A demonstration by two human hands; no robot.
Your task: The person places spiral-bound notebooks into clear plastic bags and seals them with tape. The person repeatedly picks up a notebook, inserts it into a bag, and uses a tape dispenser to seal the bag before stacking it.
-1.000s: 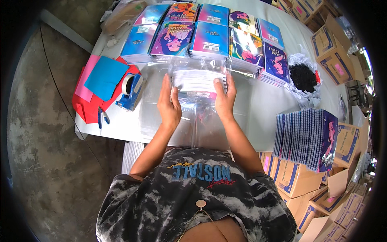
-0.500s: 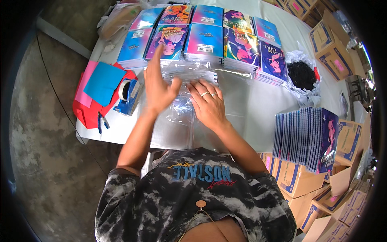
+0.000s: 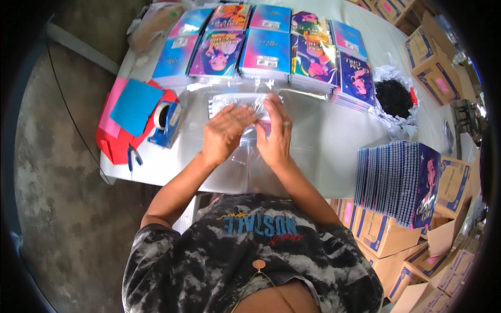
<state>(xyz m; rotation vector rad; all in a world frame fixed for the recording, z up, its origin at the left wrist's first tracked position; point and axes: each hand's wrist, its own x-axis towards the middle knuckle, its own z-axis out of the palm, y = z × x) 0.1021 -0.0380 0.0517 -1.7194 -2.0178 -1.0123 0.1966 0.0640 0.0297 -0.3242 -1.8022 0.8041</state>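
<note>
Clear plastic bag (image 3: 237,104) under left hand (image 3: 225,133), right hand (image 3: 275,134) fingers

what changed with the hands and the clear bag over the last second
The left hand, raised toward the booklet stacks half a second ago, has come back down onto the clear plastic bag. The right hand stayed pressed on the bag, shifting only slightly. The booklet stacks, tape dispenser and upright row of booklets have not moved.
</note>
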